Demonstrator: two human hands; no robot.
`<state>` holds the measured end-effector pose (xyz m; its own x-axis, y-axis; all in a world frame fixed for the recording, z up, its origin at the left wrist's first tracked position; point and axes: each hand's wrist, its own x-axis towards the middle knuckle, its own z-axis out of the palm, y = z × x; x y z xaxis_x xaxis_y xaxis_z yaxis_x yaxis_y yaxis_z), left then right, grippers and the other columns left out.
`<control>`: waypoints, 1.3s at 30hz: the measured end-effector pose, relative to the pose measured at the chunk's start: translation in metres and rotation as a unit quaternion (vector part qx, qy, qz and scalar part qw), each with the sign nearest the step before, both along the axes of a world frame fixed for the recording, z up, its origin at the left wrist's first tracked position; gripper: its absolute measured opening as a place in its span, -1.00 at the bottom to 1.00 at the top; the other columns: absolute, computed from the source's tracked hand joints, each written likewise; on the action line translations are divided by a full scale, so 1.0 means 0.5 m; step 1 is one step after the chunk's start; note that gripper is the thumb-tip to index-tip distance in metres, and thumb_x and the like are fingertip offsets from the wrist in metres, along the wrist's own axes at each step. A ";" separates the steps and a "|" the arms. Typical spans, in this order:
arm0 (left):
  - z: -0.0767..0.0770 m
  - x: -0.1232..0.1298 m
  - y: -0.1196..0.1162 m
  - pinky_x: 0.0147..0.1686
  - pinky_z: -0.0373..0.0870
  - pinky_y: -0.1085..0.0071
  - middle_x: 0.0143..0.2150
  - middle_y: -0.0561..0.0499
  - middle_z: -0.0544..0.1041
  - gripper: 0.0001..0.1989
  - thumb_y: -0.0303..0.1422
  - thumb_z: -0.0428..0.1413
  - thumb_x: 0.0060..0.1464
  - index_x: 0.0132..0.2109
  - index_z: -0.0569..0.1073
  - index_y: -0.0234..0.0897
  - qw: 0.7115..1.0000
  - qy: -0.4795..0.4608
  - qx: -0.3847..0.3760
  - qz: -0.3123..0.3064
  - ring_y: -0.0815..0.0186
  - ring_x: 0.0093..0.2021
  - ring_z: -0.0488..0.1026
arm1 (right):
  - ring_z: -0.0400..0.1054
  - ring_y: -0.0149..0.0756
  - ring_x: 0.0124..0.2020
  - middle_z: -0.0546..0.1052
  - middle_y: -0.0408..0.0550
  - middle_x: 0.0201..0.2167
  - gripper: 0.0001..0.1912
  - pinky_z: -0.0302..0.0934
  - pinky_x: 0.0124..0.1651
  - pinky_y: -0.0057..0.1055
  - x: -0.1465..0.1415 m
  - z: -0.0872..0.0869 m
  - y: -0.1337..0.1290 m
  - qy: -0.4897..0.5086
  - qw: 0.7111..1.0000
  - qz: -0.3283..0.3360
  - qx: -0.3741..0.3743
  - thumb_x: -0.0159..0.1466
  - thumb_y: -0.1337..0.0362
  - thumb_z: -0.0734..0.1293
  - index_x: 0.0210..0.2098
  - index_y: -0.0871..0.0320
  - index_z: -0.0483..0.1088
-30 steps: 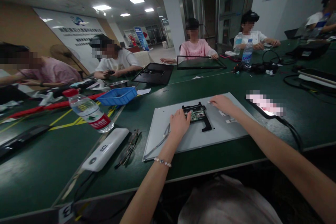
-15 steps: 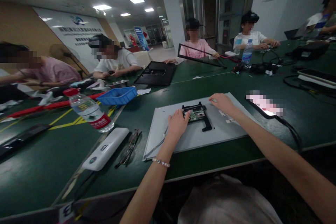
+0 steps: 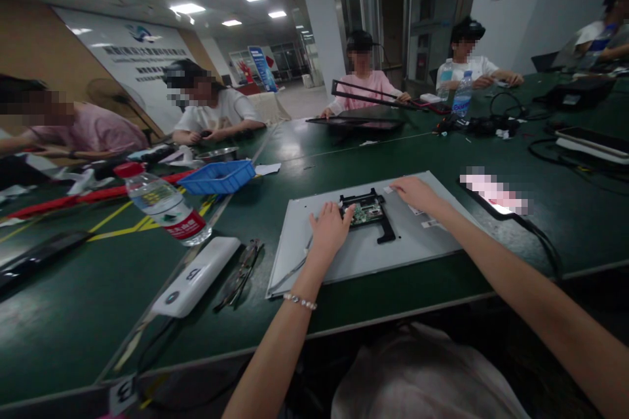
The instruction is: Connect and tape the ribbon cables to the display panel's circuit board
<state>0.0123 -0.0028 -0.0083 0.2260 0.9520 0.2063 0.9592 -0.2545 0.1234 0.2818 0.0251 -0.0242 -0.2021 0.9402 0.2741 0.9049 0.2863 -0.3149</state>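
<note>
A light grey flat panel (image 3: 304,262), apparently a display back, lies on the table before me. On it sits a black bracket (image 3: 386,230) around a green circuit board (image 3: 366,211). My left hand (image 3: 330,228) rests at the left edge of the bracket, fingers spread, the thumb close to the board. At the panel's far right my right hand (image 3: 415,193) has its fingers bent together, tips down near a small white label (image 3: 389,189). Whether they grip it is hidden. A thin cable (image 3: 295,268) runs under my left wrist.
Left of the panel lie glasses (image 3: 240,278), a white power bank (image 3: 199,278), a water bottle (image 3: 170,209) and a blue bin (image 3: 219,177). A lit phone (image 3: 494,196) with a cable is at right. Across the green table (image 3: 422,308), a person holds a black frame (image 3: 366,93).
My hands have stayed nearly in place; more of the white label shows by my right fingertips. Across the table, the person's black panel has moved right and tipped nearly edge-on.
</note>
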 end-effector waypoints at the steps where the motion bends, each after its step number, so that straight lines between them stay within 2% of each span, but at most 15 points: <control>1: 0.002 0.001 -0.001 0.24 -0.04 -0.11 0.28 -0.26 0.26 -0.36 0.04 -0.36 0.27 0.12 0.34 -0.29 1.000 -0.002 -0.003 0.001 0.05 0.33 0.09 | 0.38 -0.16 0.02 0.51 0.08 0.02 -0.63 0.20 0.06 -0.33 0.001 0.001 -0.003 0.006 1.000 -0.003 0.000 0.34 0.40 0.14 0.05 0.18 0.44; 5: 0.009 0.003 -0.002 0.24 -0.03 -0.11 0.28 -0.27 0.26 -0.36 0.03 -0.37 0.28 0.13 0.33 -0.30 1.000 -0.013 -0.018 0.004 0.06 0.33 0.08 | 0.36 -0.12 0.04 0.47 0.12 0.05 -0.58 0.20 0.06 -0.31 0.003 0.007 -0.014 0.010 1.000 -0.013 0.000 0.29 0.28 0.26 0.13 0.21 0.35; 7: 0.010 0.003 -0.001 0.24 -0.04 -0.11 0.28 -0.27 0.26 -0.36 0.03 -0.37 0.28 0.15 0.31 -0.31 1.000 -0.017 -0.018 0.004 0.06 0.34 0.07 | 0.36 -0.13 0.03 0.47 0.13 0.04 -0.54 0.21 0.05 -0.32 0.005 0.007 -0.017 0.002 1.000 -0.025 -0.003 0.25 0.30 0.30 0.14 0.23 0.34; 11: 0.008 0.003 0.001 0.24 -0.04 -0.10 0.28 -0.27 0.26 -0.40 -0.01 -0.34 0.30 0.17 0.31 -0.32 1.000 -0.026 -0.012 0.006 0.08 0.33 0.09 | 0.41 -0.17 -0.06 0.51 0.14 -0.02 -0.57 0.24 -0.04 -0.37 0.014 0.004 -0.016 -0.012 0.998 -0.062 -0.012 0.25 0.39 0.25 0.12 0.23 0.36; 14: 0.012 0.001 0.001 0.24 0.00 -0.07 0.28 -0.24 0.27 -0.46 -0.11 -0.33 0.34 0.19 0.29 -0.33 0.999 -0.040 0.002 0.017 0.11 0.32 0.12 | 0.41 -0.15 -0.06 0.52 0.13 -0.06 -0.63 0.23 -0.04 -0.37 0.026 0.002 -0.011 -0.025 0.995 -0.098 -0.025 0.25 0.39 0.24 0.05 0.23 0.42; 17: 0.018 -0.008 0.005 0.24 0.08 0.06 0.24 -0.21 0.33 -0.57 -0.29 -0.25 0.33 0.19 0.30 -0.35 0.998 -0.050 0.023 0.026 0.15 0.27 0.22 | 0.40 -0.09 -0.04 0.52 0.16 -0.08 -0.68 0.23 -0.03 -0.33 0.034 0.001 -0.007 -0.042 0.991 -0.125 -0.034 0.26 0.34 0.25 -0.02 0.24 0.46; 20: 0.022 -0.023 0.013 0.20 0.18 0.25 0.17 -0.18 0.42 -0.62 -0.43 -0.16 0.26 0.13 0.37 -0.36 0.998 -0.041 0.043 0.018 0.19 0.18 0.34 | 0.39 -0.04 -0.03 0.49 0.21 -0.03 -0.66 0.24 -0.01 -0.27 0.036 0.004 -0.007 -0.057 0.989 -0.132 -0.018 0.27 0.29 0.27 0.00 0.27 0.44; 23: 0.020 -0.034 0.023 0.17 0.21 0.33 0.09 -0.13 0.49 -0.64 -0.48 -0.11 0.20 0.06 0.45 -0.32 0.998 -0.017 0.058 -0.002 0.21 0.16 0.36 | 0.35 -0.04 0.01 0.45 0.21 0.03 -0.63 0.22 0.05 -0.24 0.029 0.009 -0.010 -0.058 0.993 -0.103 0.008 0.28 0.29 0.27 0.05 0.28 0.41; 27: 0.017 -0.035 0.027 0.14 0.24 0.32 0.06 -0.12 0.51 -0.66 -0.47 -0.08 0.20 0.04 0.48 -0.30 0.998 0.001 0.058 -0.022 0.20 0.14 0.38 | 0.30 -0.14 0.10 0.42 0.10 0.10 -0.65 0.16 0.15 -0.26 0.011 0.009 -0.012 -0.028 0.999 0.030 0.031 0.31 0.32 0.23 0.07 0.22 0.40; 30: 0.018 -0.029 0.025 0.06 0.29 0.34 0.02 -0.13 0.54 -0.66 -0.38 -0.11 0.27 0.04 0.48 -0.30 0.998 -0.009 0.046 -0.034 0.19 0.05 0.45 | 0.29 -0.13 0.12 0.43 0.07 0.11 -0.64 0.17 0.16 -0.21 -0.004 0.002 -0.013 -0.021 0.996 0.086 0.015 0.34 0.26 0.21 0.10 0.18 0.38; 34: 0.015 -0.020 0.019 -0.06 0.34 0.35 -0.09 -0.14 0.58 -0.57 -0.24 -0.23 0.34 -0.02 0.49 -0.30 0.997 -0.029 0.027 -0.070 0.18 -0.08 0.51 | 0.32 -0.12 0.10 0.43 0.06 0.12 -0.62 0.21 0.12 -0.18 -0.013 -0.010 -0.015 -0.017 0.994 0.105 0.004 0.37 0.23 0.16 0.11 0.16 0.36; 39: 0.013 -0.010 0.007 -0.05 0.32 0.33 -0.01 -0.18 0.53 -0.59 -0.19 -0.20 0.33 0.04 0.40 -0.34 0.994 -0.022 0.022 -0.103 0.16 -0.03 0.48 | 0.31 -0.13 0.12 0.42 0.06 0.14 -0.63 0.20 0.13 -0.19 -0.014 -0.015 -0.012 -0.025 0.995 0.097 0.011 0.36 0.31 0.15 0.12 0.16 0.36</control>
